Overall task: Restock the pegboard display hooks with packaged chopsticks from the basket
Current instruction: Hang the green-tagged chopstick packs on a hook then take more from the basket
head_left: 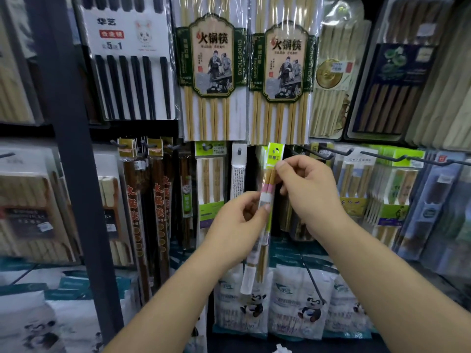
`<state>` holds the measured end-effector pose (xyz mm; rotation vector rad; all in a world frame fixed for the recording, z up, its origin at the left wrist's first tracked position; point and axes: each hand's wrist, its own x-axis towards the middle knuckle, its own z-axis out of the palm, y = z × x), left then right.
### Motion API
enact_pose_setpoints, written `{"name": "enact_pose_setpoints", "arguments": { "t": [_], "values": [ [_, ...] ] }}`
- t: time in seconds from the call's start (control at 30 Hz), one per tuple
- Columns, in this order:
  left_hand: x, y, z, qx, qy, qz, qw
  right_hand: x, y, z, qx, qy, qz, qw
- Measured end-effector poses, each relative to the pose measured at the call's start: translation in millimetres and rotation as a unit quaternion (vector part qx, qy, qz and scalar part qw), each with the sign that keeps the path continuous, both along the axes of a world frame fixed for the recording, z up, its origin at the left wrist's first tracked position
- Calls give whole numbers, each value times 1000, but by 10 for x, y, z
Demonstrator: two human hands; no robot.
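Nearest, the left hand [242, 220] pinches a slim chopstick packet [269, 184] at its middle. The right hand [308, 189] pinches it just under the green header. Behind, a dark hook [321, 152] juts from the crowded display. If the header hole misses the hook's tip, the packet may drop.

You are in a shop: packaged chopsticks hang on every side of your hands. Just above your fingers [281, 166] are two identical packs [212, 72] with printed green labels, one beside the other. Up and to the left is a carded set of black chopsticks [132, 85]. Level with your fingers, on both sides, sealed packs hang several deep on hooks [328, 152], many copies of each product. A sticker [340, 67] sits on a pack up to the right. Below your fingers, panda-printed bags [304, 309] lie in a row.
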<state>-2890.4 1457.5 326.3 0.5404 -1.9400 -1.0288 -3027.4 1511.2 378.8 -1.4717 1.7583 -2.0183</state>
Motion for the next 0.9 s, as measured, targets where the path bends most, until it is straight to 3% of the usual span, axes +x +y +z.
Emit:
{"name": "enact_pose_setpoints", "arguments": {
  "t": [0.1, 0.5, 0.63, 0.8, 0.9],
  "values": [
    [-61, -42, 14, -53, -43, 48, 997, -57, -99, 60, 20, -35, -16, 999],
    [-121, -60, -121, -89, -96, 67, 989, -128, -186, -35, 33, -18, -15, 999],
    [-123, -42, -112, -198, -180, 126, 955, -187, -193, -122, 44, 20, -34, 998],
    [-168, -7, -54, -242, -134, 174, 945, -246, -148, -372, 46, 66, -46, 996],
    [-289, -33, -44, -185, -113, 133, 967, -286, -162, -536, 62, 83, -10, 995]
  ]
}}
